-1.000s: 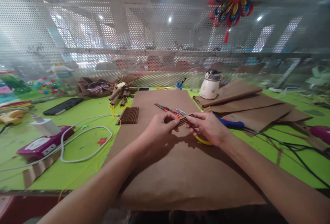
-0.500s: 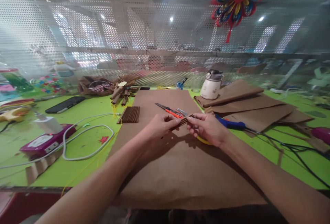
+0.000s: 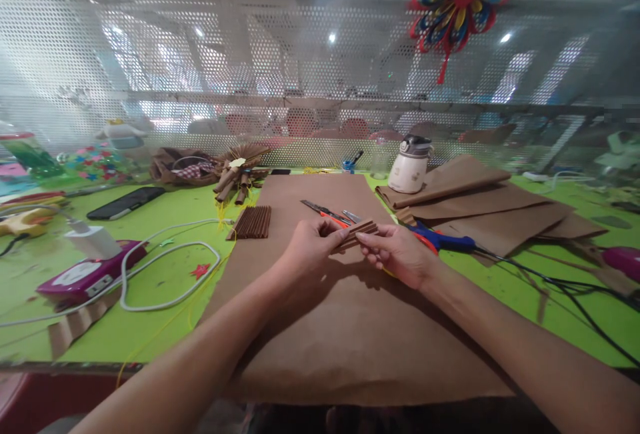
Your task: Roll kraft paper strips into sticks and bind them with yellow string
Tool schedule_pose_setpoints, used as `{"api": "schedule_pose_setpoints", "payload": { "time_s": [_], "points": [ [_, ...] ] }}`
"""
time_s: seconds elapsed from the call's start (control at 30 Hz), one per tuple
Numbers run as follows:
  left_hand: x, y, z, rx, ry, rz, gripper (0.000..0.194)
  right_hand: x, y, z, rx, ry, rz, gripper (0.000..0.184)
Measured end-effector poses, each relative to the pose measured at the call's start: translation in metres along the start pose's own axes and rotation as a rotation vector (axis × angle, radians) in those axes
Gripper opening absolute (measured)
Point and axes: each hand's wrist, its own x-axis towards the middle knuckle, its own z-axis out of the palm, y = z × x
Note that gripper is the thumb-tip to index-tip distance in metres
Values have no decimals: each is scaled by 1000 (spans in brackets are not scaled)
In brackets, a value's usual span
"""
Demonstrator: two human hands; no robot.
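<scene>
Between both hands is a small strip of pleated brown paper (image 3: 356, 235), held above a large brown paper sheet (image 3: 320, 347). My left hand (image 3: 315, 244) pinches its left end, and my right hand (image 3: 400, 251) grips the right end between thumb and fingers. Just beyond the hands lie a box cutter (image 3: 323, 211) with an orange part and scissors (image 3: 351, 216), whose handles are partly hidden by my right hand. To the left rests a pleated brown paper piece (image 3: 253, 222). A blue-handled tool (image 3: 445, 239) with a cord lies right of my right hand.
A white bottle (image 3: 409, 166) and folded brown paper (image 3: 500, 204) stand at the back right. On the left are a purple power strip (image 3: 93, 274), a white cable (image 3: 173, 307) and a black phone (image 3: 126, 203). Brown paper rolls (image 3: 233, 187) lie at the back.
The pleated strip has tilted and now shows more of its ridged face. My right hand has shifted slightly left and down, uncovering some orange of the scissors' handle.
</scene>
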Motion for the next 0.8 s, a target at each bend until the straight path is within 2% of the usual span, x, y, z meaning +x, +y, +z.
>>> {"api": "schedule_pose_setpoints", "payload": {
  "time_s": [0.27, 0.53, 0.63, 0.8],
  "points": [
    [-3, 6, -5, -39, 175, 69, 20, -8, -3, 10, -137, 12, -3, 24],
    [-1, 3, -7, -224, 199, -26, 21, -11, -3, 12, -196, -9, -104, 25],
    [1, 0, -8, -224, 224, -23, 20, -11, -2, 15, -222, 6, -118, 25],
    [1, -1, -6, -211, 176, 34, 25, -8, -1, 12, -208, 34, -98, 23]
  ]
}}
